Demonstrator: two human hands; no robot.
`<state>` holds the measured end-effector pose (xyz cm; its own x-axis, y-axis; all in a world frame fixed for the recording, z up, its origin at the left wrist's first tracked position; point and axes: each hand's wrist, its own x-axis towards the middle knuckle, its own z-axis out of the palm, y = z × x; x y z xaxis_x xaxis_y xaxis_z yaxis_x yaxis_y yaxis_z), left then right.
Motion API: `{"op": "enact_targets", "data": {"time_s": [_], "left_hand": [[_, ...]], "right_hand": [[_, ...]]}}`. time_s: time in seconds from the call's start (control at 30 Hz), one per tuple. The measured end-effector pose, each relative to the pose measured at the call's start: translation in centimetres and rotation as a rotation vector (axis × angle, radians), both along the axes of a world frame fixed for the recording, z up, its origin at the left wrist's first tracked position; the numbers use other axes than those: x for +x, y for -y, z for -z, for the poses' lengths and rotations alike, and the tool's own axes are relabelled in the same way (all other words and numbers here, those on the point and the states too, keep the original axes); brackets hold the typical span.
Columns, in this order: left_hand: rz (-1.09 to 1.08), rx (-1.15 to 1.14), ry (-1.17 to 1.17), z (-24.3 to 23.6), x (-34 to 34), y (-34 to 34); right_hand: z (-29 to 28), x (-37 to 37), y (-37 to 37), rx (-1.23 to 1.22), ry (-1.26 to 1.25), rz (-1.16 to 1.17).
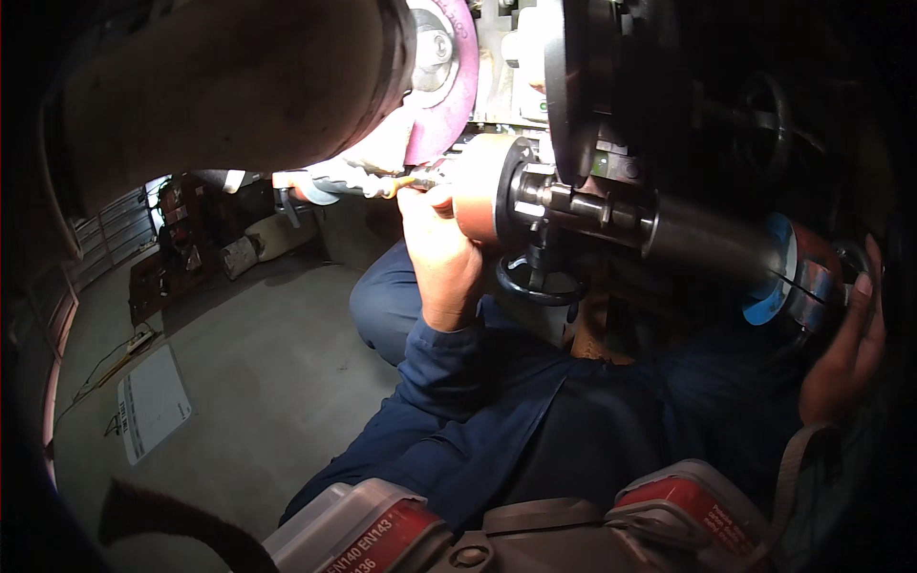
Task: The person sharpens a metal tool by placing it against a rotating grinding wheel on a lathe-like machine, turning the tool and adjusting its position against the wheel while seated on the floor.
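Observation:
My left hand (441, 256) reaches up to the near end of an orange-brown cylinder (482, 191), fingers closed beside a small yellow-orange piece (406, 181); what they hold is hidden. A pink grinding wheel (460, 81) stands just above these fingers. To the right, a steel shaft (611, 215) runs into a wider grey metal sleeve (707, 241). At its far end sits an orange block (814, 272) with a blue ring (764, 298). Beside that block, in dim light, my right hand (845, 358) has its fingers stretched upward along a curved handle (855, 256).
A thick duct-like cylinder (229, 95) fills the upper left. A black handwheel (542, 286) hangs below the shaft, and another handwheel (778, 124) is at upper right. On the floor lie a white sign (155, 401) and a cable (105, 372). Respirator filters (368, 525) border the bottom.

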<state>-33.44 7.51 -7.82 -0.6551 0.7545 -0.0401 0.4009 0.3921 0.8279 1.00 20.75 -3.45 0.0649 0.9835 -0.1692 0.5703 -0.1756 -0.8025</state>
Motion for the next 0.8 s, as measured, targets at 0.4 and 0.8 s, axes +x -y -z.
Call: {"op": "enact_targets", "data": {"time_s": [0.4,0.8], "left_hand": [[-0.056,0.041,0.016,-0.2,-0.2,0.2],[-0.099,0.073,0.136,-0.5,0.1,0.1]], "right_hand": [[-0.4,-0.6,0.3,0.059,0.019,0.015],[-0.2,-0.6,0.2,0.044,0.03,0.009]]}}
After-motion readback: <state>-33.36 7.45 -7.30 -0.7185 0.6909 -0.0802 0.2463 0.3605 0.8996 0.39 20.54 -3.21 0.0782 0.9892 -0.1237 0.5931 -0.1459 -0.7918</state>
